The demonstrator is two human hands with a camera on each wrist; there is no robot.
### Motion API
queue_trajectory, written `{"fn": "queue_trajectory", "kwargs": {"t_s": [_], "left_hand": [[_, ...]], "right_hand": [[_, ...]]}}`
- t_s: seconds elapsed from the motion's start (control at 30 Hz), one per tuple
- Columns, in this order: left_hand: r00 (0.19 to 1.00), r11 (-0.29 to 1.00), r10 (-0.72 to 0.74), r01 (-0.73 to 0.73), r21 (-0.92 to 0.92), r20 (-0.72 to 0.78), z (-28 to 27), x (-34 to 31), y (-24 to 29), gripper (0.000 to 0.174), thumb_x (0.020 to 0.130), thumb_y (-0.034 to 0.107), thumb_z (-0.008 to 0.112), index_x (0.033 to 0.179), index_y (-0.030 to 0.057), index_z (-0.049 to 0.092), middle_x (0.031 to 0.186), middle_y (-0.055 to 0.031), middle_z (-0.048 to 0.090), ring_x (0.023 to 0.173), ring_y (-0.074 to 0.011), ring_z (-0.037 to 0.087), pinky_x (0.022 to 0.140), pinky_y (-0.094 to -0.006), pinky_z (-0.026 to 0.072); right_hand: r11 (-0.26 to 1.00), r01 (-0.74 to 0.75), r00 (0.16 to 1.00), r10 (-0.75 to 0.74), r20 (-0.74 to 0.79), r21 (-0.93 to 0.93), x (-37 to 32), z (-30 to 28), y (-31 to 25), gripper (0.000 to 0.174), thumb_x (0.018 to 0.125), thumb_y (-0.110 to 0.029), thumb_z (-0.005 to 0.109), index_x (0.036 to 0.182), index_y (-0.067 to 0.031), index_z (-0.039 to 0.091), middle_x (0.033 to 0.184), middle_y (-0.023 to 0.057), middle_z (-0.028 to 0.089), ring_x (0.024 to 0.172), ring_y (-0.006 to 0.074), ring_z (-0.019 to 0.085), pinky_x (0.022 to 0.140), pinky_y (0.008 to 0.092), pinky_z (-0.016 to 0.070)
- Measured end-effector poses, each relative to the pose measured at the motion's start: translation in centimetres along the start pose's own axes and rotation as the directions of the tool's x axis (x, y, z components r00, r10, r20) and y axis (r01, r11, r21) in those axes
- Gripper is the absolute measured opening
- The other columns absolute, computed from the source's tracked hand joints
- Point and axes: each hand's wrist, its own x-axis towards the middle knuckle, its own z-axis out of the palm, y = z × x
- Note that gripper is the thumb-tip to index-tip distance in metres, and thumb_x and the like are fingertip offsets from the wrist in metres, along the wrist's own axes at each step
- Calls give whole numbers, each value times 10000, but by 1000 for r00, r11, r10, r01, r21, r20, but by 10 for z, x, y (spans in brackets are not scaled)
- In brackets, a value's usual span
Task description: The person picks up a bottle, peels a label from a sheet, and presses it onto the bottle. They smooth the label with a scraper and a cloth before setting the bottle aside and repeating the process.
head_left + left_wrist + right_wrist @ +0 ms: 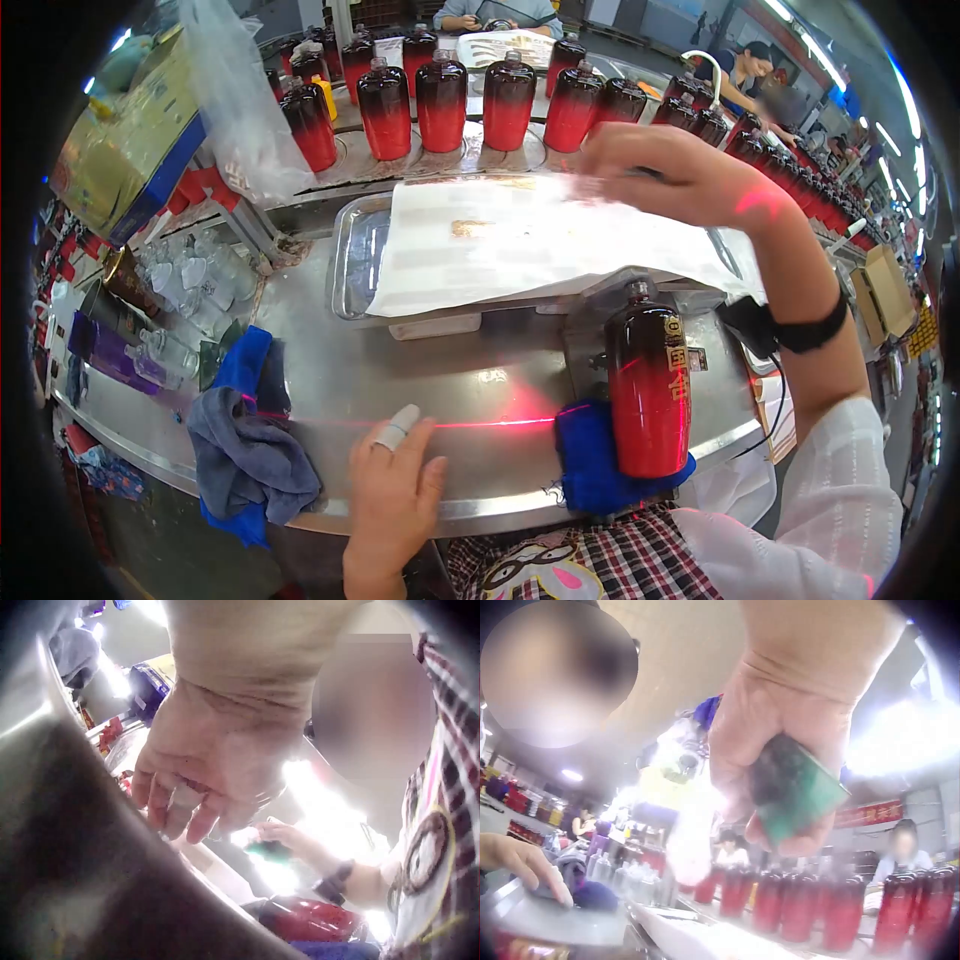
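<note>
Bright strip lights hang over a busy workshop, where a person in a light blue top [490, 14] sits behind a row of red-and-black bottles [442, 100]. In front of these, a metal counter [480, 375] carries a clear tray [346, 275], largely covered by white paper [540, 245] with brownish marks. A thin red line of light crosses the metal.

The right grip [650, 175] is raised over the paper's far right part, its fingers curled round a green, dark-topped piece [799, 795], seen from the right wrist; it is too blurred to name more closely.

The left grip [395, 495] is released, low over the counter's near edge, fingers loosely extended, one bearing a white wrap [399, 427]. Whether its fingertips touch the metal I cannot tell.

To the right, a single tall bottle [648, 390] with gold lettering lies on a blue cloth [583, 455], its neck pointing away from the person. On the left, a crumpled grey cloth [245, 445] drapes over the edge, near clear glass bottles [205, 280].
</note>
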Motion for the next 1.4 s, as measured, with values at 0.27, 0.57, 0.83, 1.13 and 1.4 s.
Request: {"fn": "queue_trajectory", "kwargs": {"t_s": [0.27, 0.57, 0.83, 1.13, 1.4], "left_hand": [[999, 995, 38, -40, 91, 19, -26, 42, 8, 431, 902, 170, 649, 1289, -10, 590, 1292, -251, 578, 1137, -431, 550, 959, -480, 445], [999, 994, 54, -53, 100, -5, 13, 111, 23, 467, 899, 106, 635, 1352, 35, 547, 1246, -221, 588, 995, -351, 553, 870, -381, 457], [982, 964, 127, -156, 214, 142, 28, 113, 23, 388, 837, 68, 683, 1213, -14, 635, 1070, -232, 601, 1090, -433, 555, 916, -474, 490], [972, 978, 54, -98, 187, 227, 27, 114, 18, 378, 828, 81, 694, 1198, 14, 656, 1100, -205, 640, 1130, -390, 563, 935, -436, 495], [944, 960, 67, -149, 236, 322, -4, 120, -5, 379, 877, 83, 621, 1246, -1, 611, 1212, -244, 611, 1092, -438, 563, 936, -471, 458]], "right_hand": [[439, -434, 664, 746, -51, 787, -208, 29, -26, 186, 927, -128, 595, 789, -20, 532, 1344, 192, 521, 937, 158, 637, 690, 269, 562], [394, -296, 505, 838, -207, 870, -246, 94, -14, 133, 923, -108, 575, 833, -10, 574, 1433, 195, 467, 886, 161, 647, 708, 284, 516], [462, -438, 531, 825, -193, 771, -253, 111, -1, 111, 918, -66, 565, 825, -5, 562, 1270, 192, 616, 847, 133, 606, 768, 281, 498], [520, -474, 535, 811, -236, 711, -236, 120, -4, 73, 895, 2, 523, 842, 12, 573, 1255, 213, 629, 996, 203, 632, 834, 303, 508], [753, -499, 633, 655, -412, 430, -189, 105, -16, 88, 840, 77, 558, 865, 6, 602, 1242, 232, 624, 1045, 303, 644, 902, 349, 504]]}}
